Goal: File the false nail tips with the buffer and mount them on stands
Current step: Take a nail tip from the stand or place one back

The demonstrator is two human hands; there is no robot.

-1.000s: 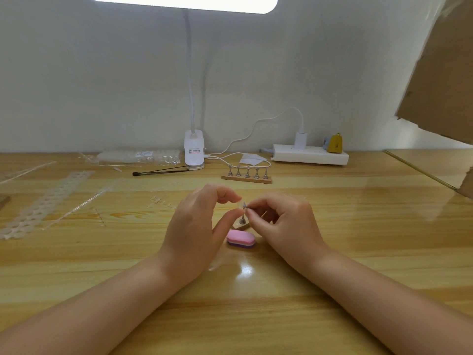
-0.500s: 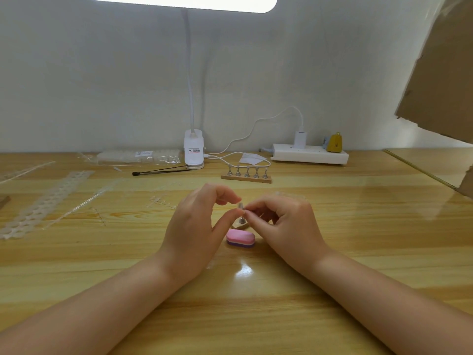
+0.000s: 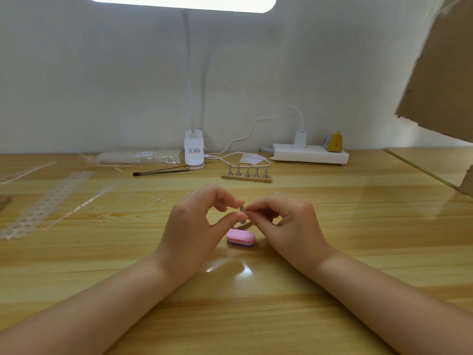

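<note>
My left hand [image 3: 190,228] and my right hand [image 3: 289,224] meet over the middle of the wooden table [image 3: 358,239]. Between their fingertips is a small metal nail stand [image 3: 243,210]; my left thumb and forefinger pinch it. My right fingertips pinch at its top, where a clear nail tip is too small to make out. A pink and purple buffer block [image 3: 240,238] lies on the table just below the hands. A wooden base with several metal stands [image 3: 247,174] sits farther back.
A clip lamp [image 3: 194,152] stands at the wall, with a black tool [image 3: 160,171] beside it and a white power strip [image 3: 309,156] to the right. Bags and strips of clear nail tips [image 3: 139,158] lie at the left. Cardboard [image 3: 440,73] hangs at upper right.
My hands have drawn slightly closer around the stand, and my left forefinger has curled down onto it. Nothing else has moved.
</note>
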